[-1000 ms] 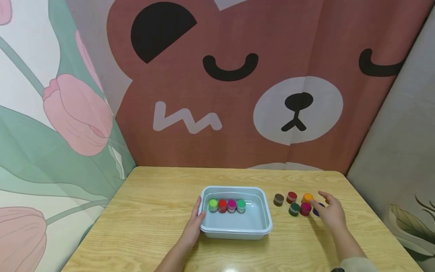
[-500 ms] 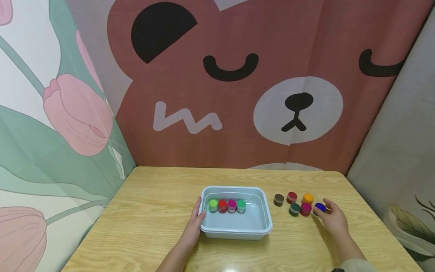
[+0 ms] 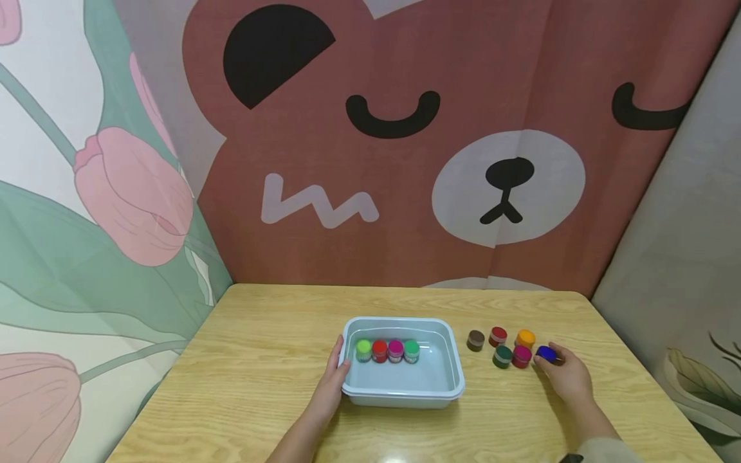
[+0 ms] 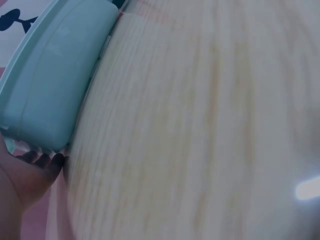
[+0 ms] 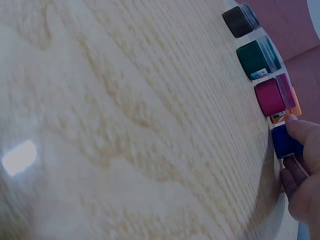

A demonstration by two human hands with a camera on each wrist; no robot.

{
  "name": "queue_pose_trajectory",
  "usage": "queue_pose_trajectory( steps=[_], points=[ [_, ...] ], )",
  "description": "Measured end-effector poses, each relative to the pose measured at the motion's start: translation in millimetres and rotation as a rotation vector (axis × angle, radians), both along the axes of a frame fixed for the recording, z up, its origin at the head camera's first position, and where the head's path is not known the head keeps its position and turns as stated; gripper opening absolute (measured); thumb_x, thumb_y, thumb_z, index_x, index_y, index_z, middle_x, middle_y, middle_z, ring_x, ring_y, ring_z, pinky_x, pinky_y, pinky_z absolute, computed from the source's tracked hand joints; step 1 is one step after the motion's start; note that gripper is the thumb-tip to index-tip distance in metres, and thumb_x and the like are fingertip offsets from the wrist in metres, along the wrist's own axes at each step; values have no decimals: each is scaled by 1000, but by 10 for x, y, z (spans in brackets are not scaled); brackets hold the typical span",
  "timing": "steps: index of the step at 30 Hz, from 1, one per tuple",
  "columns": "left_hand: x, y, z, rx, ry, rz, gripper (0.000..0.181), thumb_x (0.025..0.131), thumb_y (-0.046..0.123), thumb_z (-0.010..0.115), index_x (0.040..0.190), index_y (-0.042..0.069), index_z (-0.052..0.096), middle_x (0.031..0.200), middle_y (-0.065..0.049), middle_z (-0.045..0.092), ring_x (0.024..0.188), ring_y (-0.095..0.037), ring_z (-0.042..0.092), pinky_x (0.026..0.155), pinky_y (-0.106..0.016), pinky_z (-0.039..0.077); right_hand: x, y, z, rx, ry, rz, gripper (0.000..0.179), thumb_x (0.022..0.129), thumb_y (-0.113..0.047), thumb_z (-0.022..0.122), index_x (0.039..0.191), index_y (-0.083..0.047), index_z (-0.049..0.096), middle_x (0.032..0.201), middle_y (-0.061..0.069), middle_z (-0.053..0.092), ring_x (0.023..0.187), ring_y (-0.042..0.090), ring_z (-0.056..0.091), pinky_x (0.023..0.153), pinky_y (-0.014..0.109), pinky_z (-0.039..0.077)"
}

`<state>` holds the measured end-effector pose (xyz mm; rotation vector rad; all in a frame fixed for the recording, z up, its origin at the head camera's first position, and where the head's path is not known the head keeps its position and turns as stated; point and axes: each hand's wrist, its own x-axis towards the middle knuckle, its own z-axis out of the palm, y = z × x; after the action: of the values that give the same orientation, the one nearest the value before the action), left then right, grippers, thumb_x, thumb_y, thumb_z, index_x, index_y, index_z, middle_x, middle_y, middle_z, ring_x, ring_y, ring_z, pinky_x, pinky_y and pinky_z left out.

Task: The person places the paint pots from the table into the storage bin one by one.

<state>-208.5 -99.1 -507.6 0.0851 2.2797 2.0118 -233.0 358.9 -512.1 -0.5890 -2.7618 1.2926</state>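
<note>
Blue jar: small, squat, upright, pinched between thumb and fingers of the right hand. Tub: pale blue, rectangular, open-topped, corners rounded, upright; short side held by the left hand, body extending rightward from that grip.

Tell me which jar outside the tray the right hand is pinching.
The blue jar, rightmost of the six outside the tray and the only blue one; the right hand pinches it.

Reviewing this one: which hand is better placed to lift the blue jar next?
Probably the right hand: its thumb and fingers are at the blue jar. The left hand holds the tray on the side away from that jar.
</note>
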Motion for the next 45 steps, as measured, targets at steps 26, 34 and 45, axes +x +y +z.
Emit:
queue_pose_trajectory(
  steps=[26,34,45],
  points=[
    [-42,29,-12,-9,15,-9,59,104,23,37,159,20,14,165,-17,9,150,-47,4,115,-72,3,15,-445,608,-141,185,-20,69,97,-38,58,151,-5,34,147,27,43,137,41,39,84,15,45],
    [-27,24,-20,-5,-2,1,60,104,25,37,159,22,14,165,-16,8,150,-47,4,114,-73,3,-6,-738,756,-148,162,140,74,94,-43,62,152,-7,33,147,26,43,134,41,42,76,11,48],
    [-27,7,-50,-5,3,16,59,104,24,37,159,21,14,165,-17,10,149,-48,4,114,-73,3,-58,-1210,822,-152,227,274,64,93,-36,67,145,-6,46,141,25,50,127,40,52,95,40,56]
  ],
)
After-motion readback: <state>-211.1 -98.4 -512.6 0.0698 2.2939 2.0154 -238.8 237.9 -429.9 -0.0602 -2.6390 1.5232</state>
